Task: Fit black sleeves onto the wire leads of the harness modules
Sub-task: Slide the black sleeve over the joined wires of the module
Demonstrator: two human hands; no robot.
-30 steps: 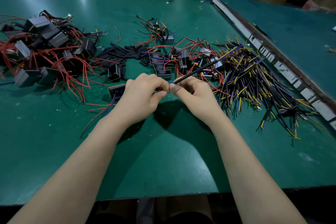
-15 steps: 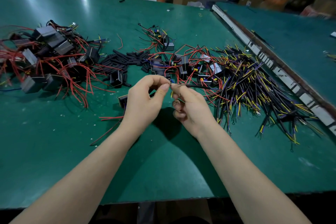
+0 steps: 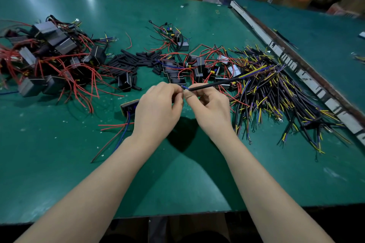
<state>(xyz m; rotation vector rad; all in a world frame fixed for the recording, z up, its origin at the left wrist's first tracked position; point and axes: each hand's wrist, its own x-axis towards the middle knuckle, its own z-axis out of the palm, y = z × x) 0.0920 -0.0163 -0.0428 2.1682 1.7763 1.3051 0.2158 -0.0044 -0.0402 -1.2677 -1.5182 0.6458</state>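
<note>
- Two bare hands meet at frame centre above a green table [image 3: 59,163]
- Left hand [image 3: 158,108] pinches a blue wire lead [image 3: 185,87]
- Right hand [image 3: 211,108] grips a black sleeved cable [image 3: 215,84] running toward upper right
- Loose black sleeves [image 3: 126,63] lie in a pile, upper left of centre

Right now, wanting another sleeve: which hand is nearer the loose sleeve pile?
Left. The left hand sits just below-right of the loose sleeve pile; the right hand lies farther right.

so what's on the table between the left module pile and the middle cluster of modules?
Head view: a heap of loose black sleeves lies between the left module pile and the middle cluster.
</note>
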